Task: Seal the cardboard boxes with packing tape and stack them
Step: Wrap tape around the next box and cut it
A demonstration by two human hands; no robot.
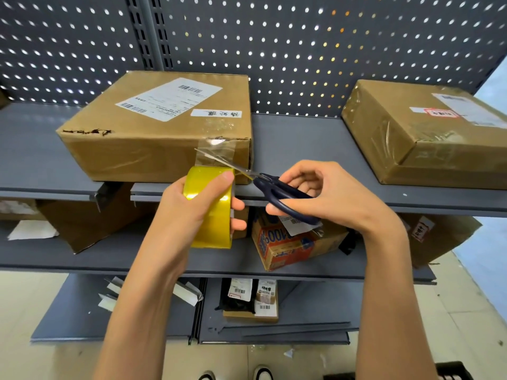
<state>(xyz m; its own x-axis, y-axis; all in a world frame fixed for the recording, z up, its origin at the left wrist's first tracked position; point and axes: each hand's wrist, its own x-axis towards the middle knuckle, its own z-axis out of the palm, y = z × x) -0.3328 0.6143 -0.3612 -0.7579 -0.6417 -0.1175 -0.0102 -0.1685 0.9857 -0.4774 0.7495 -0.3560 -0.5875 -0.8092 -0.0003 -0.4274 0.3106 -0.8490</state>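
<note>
Gripping the yellow tape roll (210, 208) with the left hand (192, 207), right hand (323, 196) fingers through navy scissors (277, 192), blades open across the clear strip (219, 153) off the cardboard box (162, 127).

A grey metal shelf unit with a perforated back panel (301, 50) carries the boxes. On the top shelf (301, 149) sit two cardboard boxes well apart: a labelled box (153, 133) at the left and a tape-wrapped box (422, 133) at the right. The middle shelf (109, 256) holds a tilted brown box (87, 218), a printed orange box (290, 248) and another brown box (433, 237). The bottom shelf (315, 305) bears small labelled parcels (251, 300).
</note>
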